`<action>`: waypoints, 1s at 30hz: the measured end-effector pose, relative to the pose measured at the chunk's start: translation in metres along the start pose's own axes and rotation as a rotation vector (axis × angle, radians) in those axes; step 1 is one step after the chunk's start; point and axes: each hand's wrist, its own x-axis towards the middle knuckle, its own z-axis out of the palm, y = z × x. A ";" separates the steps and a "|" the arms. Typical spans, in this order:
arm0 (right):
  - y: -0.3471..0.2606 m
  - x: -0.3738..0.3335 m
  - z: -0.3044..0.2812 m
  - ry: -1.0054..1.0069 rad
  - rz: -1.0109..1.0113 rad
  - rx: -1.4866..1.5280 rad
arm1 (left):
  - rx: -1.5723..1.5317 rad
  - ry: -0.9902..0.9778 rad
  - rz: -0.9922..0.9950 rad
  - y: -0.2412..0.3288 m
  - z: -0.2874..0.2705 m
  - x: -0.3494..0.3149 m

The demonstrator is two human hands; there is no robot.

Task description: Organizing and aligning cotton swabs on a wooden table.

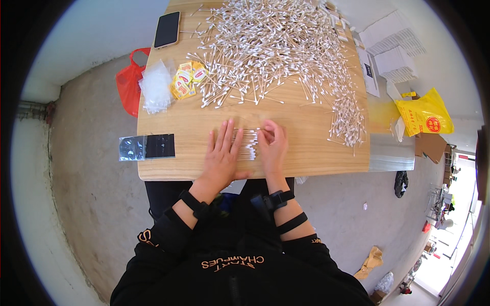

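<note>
A row of cotton swabs (pixel 248 145) lies side by side near the front edge of the wooden table (pixel 316 160). My left hand (pixel 220 159) rests flat over the row's left part, fingers stretched out and covering those ends. At the right ends, the thumb and forefinger of my right hand (pixel 274 147) pinch by the tip of the farthest swab. Beyond both hands spreads a big loose heap of cotton swabs (pixel 275 46), with a denser cluster of swabs (pixel 348 120) trailing down its right side.
Left of the heap are yellow printed packets (pixel 186 82), clear plastic bags (pixel 155 87) and a phone (pixel 167 29). A part-black plastic sleeve (pixel 159 146) overhangs the left edge. A red bag (pixel 127 79) hangs beyond it. At right are a yellow bag (pixel 426 115) and white stacks (pixel 395 64).
</note>
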 end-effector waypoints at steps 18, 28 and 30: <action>0.009 -0.004 0.030 -0.096 0.091 0.692 | -0.058 0.036 -0.108 0.016 0.008 0.005; 0.008 -0.012 0.013 0.003 0.181 0.827 | 0.095 -0.095 -0.100 0.021 -0.003 0.020; 0.009 -0.011 0.013 -0.012 0.190 0.814 | 0.128 -0.191 -0.129 0.023 -0.008 0.023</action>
